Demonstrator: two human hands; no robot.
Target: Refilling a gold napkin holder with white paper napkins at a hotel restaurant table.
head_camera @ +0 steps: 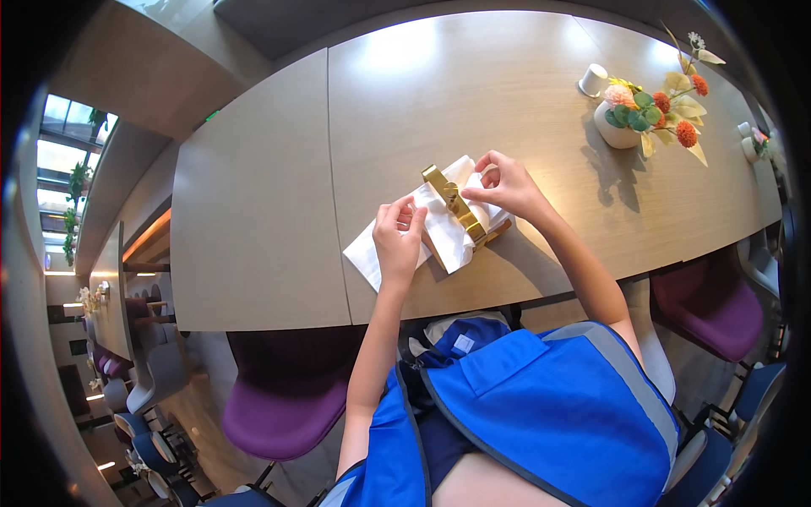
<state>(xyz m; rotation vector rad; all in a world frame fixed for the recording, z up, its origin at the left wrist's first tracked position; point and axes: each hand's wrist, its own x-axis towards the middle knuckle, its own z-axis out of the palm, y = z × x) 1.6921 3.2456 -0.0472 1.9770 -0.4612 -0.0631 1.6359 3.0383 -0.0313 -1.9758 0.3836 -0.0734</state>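
A stack of white paper napkins [448, 237] lies in a holder on the wooden table, with a gold-coloured metal bar [470, 223] across it. The bar carries a round knob-like fitting [451, 189] near its middle. Some napkins fan out past the bar, and a separate-looking white sheet [364, 253] spreads flat at the left. My left hand [398, 244] is over the left side of the napkins, fingers curled, thumb and forefinger apart. My right hand [510, 187] touches the napkins' right side with its fingertips; whether they pinch a sheet is unclear.
A white vase of flowers [614, 130] stands at the right of the table [253, 222], with a small white cup-like object [593, 80] behind it. Purple chairs [279, 412] flank me along the table's front edge. Seams run across the tabletop.
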